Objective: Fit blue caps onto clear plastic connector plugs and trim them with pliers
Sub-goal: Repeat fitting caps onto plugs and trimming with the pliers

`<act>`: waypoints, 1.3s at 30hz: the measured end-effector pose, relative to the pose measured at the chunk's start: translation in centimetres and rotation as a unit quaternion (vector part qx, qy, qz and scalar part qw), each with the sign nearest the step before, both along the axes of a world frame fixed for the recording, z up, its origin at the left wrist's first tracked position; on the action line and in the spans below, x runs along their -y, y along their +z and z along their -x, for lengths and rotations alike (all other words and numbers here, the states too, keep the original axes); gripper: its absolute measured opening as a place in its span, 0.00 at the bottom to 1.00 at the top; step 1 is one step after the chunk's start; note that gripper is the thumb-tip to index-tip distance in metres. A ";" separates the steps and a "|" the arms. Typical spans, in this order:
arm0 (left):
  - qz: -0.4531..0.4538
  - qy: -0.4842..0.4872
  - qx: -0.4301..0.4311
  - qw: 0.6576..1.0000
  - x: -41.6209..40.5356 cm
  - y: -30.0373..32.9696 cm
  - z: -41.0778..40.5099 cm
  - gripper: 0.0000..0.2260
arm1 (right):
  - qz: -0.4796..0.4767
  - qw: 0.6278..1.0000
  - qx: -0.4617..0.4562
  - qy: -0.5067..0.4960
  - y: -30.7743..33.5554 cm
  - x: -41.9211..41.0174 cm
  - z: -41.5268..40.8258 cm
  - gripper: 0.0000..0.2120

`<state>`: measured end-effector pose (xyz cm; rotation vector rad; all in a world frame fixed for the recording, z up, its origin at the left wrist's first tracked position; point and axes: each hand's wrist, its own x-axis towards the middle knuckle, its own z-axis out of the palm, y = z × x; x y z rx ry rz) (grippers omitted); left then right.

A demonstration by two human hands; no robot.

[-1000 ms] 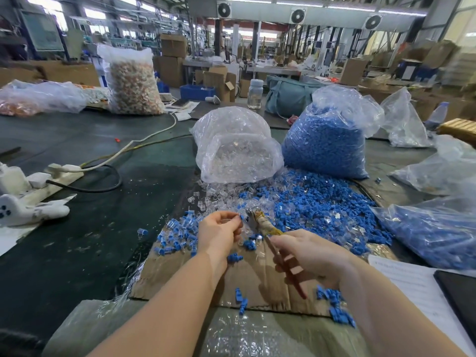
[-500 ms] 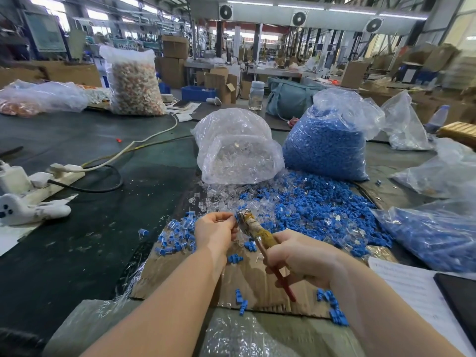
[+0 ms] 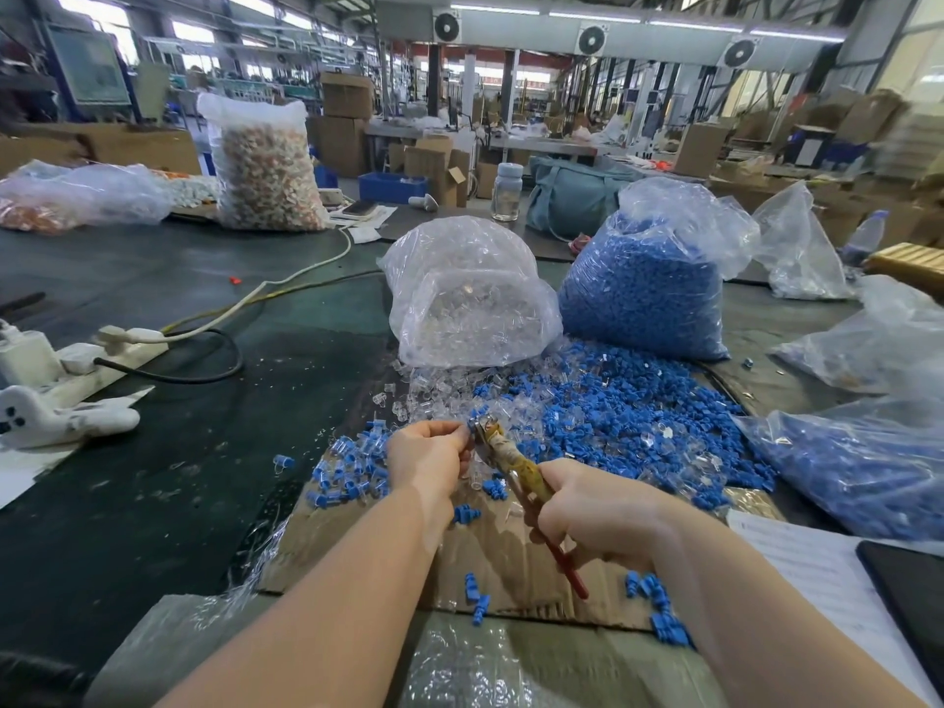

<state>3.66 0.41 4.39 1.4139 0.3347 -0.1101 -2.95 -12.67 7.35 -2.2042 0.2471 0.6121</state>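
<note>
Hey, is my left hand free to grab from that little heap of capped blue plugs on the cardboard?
Probably not yet. The left hand is pinching a piece at the pliers, so it is busy. The heap of capped plugs lies just beside it on the cardboard, with nothing between.

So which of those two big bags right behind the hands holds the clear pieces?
The left one, the bag of clear plugs, looks colourless throughout; the bag of blue caps to its right is solid blue inside.
</note>
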 end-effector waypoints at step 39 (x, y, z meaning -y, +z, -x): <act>-0.280 -0.064 0.239 0.927 -0.8 -5.2 3.2 0.12 | 0.443 0.862 0.149 -0.198 -6.8 7.4 0.7 0.31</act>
